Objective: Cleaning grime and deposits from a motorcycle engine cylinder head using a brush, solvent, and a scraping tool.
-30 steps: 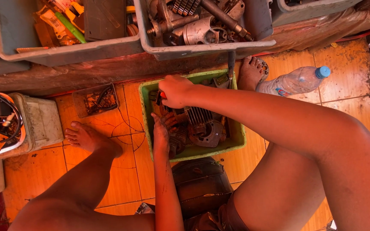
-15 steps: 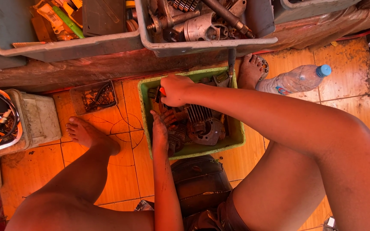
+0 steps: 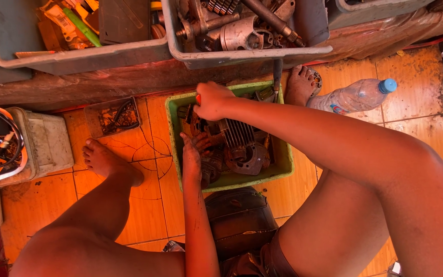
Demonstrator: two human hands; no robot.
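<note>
While both hands work in the green tray [image 3: 284, 163], the finned engine part [image 3: 237, 134] lies there between them.
From the head camera, the right hand [image 3: 211, 100] is clenched on a red-tipped tool [image 3: 198, 97] and now sits higher than before; the left hand [image 3: 192, 156] rests on the greasy parts, its grasp unclear.
</note>
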